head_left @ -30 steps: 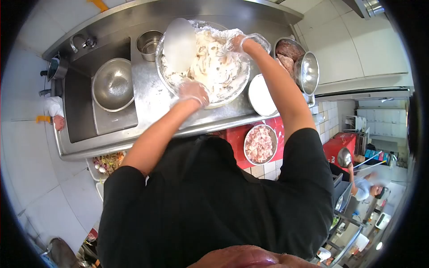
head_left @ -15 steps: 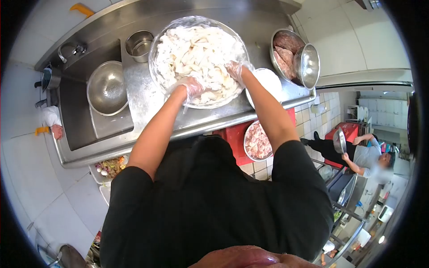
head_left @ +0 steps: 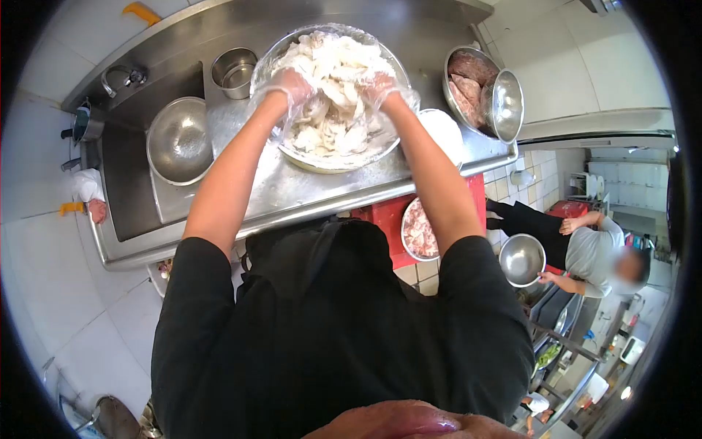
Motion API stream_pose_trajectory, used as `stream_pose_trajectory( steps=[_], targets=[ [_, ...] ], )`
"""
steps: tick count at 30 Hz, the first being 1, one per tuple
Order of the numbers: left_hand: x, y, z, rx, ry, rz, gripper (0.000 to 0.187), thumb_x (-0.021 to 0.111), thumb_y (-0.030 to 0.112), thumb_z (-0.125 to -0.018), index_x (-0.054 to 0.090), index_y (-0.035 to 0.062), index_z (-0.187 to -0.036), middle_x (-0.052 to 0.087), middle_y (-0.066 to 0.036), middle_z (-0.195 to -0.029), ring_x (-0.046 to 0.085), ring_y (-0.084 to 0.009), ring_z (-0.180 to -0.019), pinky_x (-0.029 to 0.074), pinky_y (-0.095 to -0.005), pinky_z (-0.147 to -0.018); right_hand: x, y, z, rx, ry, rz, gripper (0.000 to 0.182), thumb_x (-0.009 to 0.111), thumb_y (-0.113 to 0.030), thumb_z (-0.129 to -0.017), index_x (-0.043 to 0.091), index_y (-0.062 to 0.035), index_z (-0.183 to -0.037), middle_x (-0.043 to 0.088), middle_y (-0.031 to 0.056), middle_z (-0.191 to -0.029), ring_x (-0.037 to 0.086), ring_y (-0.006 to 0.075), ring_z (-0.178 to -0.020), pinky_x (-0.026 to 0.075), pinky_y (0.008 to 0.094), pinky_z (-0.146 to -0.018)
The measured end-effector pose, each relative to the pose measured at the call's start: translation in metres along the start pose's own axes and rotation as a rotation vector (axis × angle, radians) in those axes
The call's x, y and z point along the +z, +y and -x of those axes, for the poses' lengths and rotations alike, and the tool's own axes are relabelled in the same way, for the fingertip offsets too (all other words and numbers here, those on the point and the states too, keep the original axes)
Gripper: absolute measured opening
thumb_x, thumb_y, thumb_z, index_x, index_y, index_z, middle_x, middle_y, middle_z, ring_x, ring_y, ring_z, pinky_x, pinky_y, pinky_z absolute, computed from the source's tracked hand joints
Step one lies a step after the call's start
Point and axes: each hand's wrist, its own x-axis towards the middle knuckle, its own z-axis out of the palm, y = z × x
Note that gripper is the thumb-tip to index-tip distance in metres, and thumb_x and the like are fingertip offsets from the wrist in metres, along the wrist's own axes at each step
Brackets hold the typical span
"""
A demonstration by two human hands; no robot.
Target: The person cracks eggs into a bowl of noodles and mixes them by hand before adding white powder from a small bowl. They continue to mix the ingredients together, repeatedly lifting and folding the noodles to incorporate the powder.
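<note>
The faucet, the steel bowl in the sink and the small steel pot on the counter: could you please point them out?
Faucet [head_left: 136, 77]: head view, on its body.
Steel bowl [head_left: 180, 140]: head view, on its inner bottom.
Small steel pot [head_left: 235, 93]: head view, on its outer wall.

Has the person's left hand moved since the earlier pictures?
Yes. The left hand has moved away from the counter's front edge, toward the back of the counter.

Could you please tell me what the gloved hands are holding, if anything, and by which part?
The left hand and right hand hold white-coated pieces by the heap's two sides; finger placement is hidden.
</note>
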Motion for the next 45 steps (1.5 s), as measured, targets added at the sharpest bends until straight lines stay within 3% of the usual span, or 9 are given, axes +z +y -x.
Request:
stream_pose_trajectory(
  steps=[11,13,16,19,24,29,32,41,45],
  targets=[
    [0.019,-0.007,0.031,0.273,-0.394,-0.245,0.037,0.047,0.035,-0.078,0.062,0.0076,-0.096,0.061,-0.013,-0.095,0.059,-0.0284,-0.082,0.046,-0.0351,-0.074,0.055,0.002,0.048,-0.179,-0.806,0.263,0.039,0.049,-0.034,-0.078,0.056,-0.0094,-0.108,0.055,0.0148,-0.109,0.054,0.0321,-0.094,0.041,0.0389,-0.083],
    [0.010,0.000,0.039,0.405,-0.375,-0.151,0.034,0.053,0.032,-0.077,0.062,0.0046,-0.095,0.062,-0.015,-0.089,0.059,-0.0275,-0.071,0.048,-0.0340,-0.066,0.128,0.030,0.042,-0.298,-0.569,0.130,0.039,0.050,-0.033,-0.079,0.055,-0.0067,-0.108,0.057,0.0144,-0.106,0.056,0.0293,-0.090,0.043,0.0370,-0.079],
    [-0.007,0.013,0.055,-0.259,-0.569,0.723,0.044,0.059,0.037,-0.076,0.059,0.0015,-0.100,0.061,-0.013,-0.084,0.057,-0.0219,-0.067,0.047,-0.0321,-0.062,0.130,0.009,0.040,-0.033,-0.350,-0.333,0.035,0.049,-0.032,-0.079,0.058,-0.0062,-0.101,0.059,0.0157,-0.096,0.057,0.0292,-0.087,0.044,0.0362,-0.077],
    [-0.006,0.015,0.067,-0.155,-0.371,1.049,0.053,0.062,0.040,-0.074,0.054,-0.0008,-0.106,0.060,-0.011,-0.087,0.055,-0.0165,-0.072,0.046,-0.0297,-0.061,0.174,0.015,0.022,0.055,-0.127,-0.793,0.033,0.049,-0.032,-0.079,0.059,-0.0068,-0.098,0.060,0.0164,-0.094,0.056,0.0288,-0.088,0.044,0.0354,-0.076],
    [0.031,0.011,0.052,-0.015,0.031,1.514,0.048,0.063,0.038,-0.073,0.057,0.0006,-0.102,0.061,-0.011,-0.088,0.057,-0.0172,-0.080,0.047,-0.0306,-0.065,0.135,0.005,0.008,0.012,-0.049,-0.278,0.035,0.048,-0.033,-0.080,0.058,-0.0089,-0.103,0.058,0.0143,-0.101,0.056,0.0279,-0.091,0.044,0.0356,-0.079],
    [0.024,-0.015,0.012,0.136,0.367,0.354,0.046,0.042,0.044,-0.082,0.062,0.0042,-0.091,0.061,-0.017,-0.092,0.059,-0.0262,-0.082,0.046,-0.0350,-0.073,0.014,-0.009,0.002,-0.065,-0.168,0.452,0.034,0.052,-0.033,-0.078,0.058,-0.0114,-0.104,0.059,0.0130,-0.101,0.056,0.0261,-0.092,0.045,0.0357,-0.079],
    [-0.010,0.005,0.038,0.066,0.066,-0.077,0.045,0.039,0.044,-0.082,0.063,0.0089,-0.096,0.061,-0.014,-0.095,0.059,-0.0269,-0.088,0.045,-0.0358,-0.078,-0.027,0.015,-0.007,-0.081,-0.257,0.498,0.034,0.052,-0.031,-0.077,0.057,-0.0117,-0.104,0.058,0.0131,-0.102,0.056,0.0266,-0.093,0.045,0.0359,-0.079],
    [0.030,0.063,0.081,0.126,-0.330,-0.073,0.033,0.041,0.025,-0.080,0.063,0.0047,-0.094,0.060,-0.015,-0.099,0.059,-0.0283,-0.091,0.046,-0.0371,-0.077,0.064,0.102,-0.057,-0.283,-0.466,0.571,0.034,0.053,-0.026,-0.076,0.055,-0.0126,-0.107,0.057,0.0133,-0.105,0.055,0.0279,-0.094,0.045,0.0364,-0.080],
    [0.056,0.059,0.042,0.012,-0.360,0.136,0.035,0.043,0.028,-0.077,0.063,0.0047,-0.094,0.060,-0.017,-0.096,0.058,-0.0292,-0.090,0.046,-0.0360,-0.077,0.108,0.117,-0.040,0.085,-0.380,-0.145,0.038,0.055,-0.021,-0.076,0.050,-0.0121,-0.113,0.055,0.0146,-0.108,0.054,0.0289,-0.095,0.045,0.0360,-0.080]
  ],
)
